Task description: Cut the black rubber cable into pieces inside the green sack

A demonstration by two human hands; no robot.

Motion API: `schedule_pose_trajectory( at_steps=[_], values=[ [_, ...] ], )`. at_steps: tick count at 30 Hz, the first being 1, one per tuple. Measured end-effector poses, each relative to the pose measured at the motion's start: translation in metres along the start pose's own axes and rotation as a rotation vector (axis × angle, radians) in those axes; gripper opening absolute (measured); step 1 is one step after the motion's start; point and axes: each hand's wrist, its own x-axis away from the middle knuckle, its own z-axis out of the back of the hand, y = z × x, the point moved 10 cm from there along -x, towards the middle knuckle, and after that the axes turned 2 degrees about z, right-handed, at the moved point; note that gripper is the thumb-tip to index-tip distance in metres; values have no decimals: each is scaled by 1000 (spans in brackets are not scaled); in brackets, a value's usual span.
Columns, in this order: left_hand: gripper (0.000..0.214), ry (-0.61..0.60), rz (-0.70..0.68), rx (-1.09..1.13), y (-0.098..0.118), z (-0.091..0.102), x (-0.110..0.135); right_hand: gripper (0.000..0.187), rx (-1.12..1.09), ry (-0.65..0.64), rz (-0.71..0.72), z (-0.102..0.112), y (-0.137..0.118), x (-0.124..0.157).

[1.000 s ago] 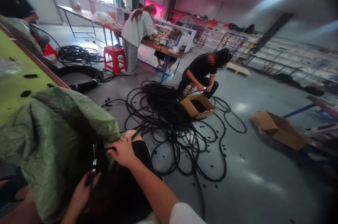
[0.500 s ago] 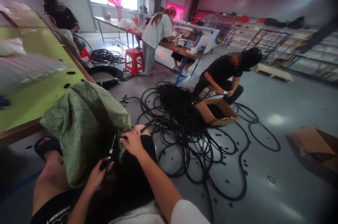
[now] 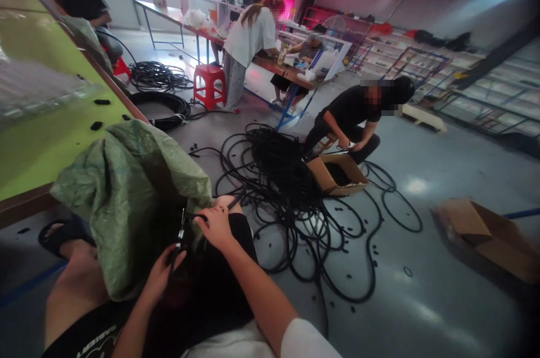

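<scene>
My left hand (image 3: 162, 273) is closed round the handles of a pair of scissors (image 3: 180, 237), whose blades point up toward a thin black cable (image 3: 230, 204). My right hand (image 3: 217, 226) pinches that cable just right of the blades, above my knee. The cable runs off to the big tangle of black cable (image 3: 287, 189) on the floor. A green woven sack (image 3: 126, 195) lies open against my left side, right behind the scissors.
A green-topped table (image 3: 50, 138) stands at my left. A crouching person in black works by an open cardboard box (image 3: 337, 172). Another box (image 3: 485, 234) lies at the right. A red stool (image 3: 208, 85), cable coils (image 3: 158, 74) and people at a long bench stand behind.
The view has swung left and then settled. Both hands keep their hold; the scissors have risen closer to the cable beside my right hand.
</scene>
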Motion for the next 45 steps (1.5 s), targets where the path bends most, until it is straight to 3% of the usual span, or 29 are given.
schedule_pose_trajectory(
  at_steps=[5,11,16,25,32,37,45],
  values=[
    [67,36,24,-36,-7,13,-9,22,1,-51,34,-11,-12,-7],
    [60,-56,-14,62,-3,-1,-13,25,-32,42,-44,-14,-13,-10],
    [51,19,-61,34,3,12,-18,25,-2,-29,-6,-22,-15,-13],
    [62,-69,60,26,-14,18,-28,21,50,-52,-12,-27,-6,-16],
    [44,0,-97,-110,-2,19,-25,20,40,-14,-14,-23,-5,-13],
    [45,68,-88,-98,-4,23,-22,25,29,-5,33,-24,-10,-13],
    [38,31,-135,-158,-5,21,-23,24,26,2,50,-25,-8,-13]
  ],
)
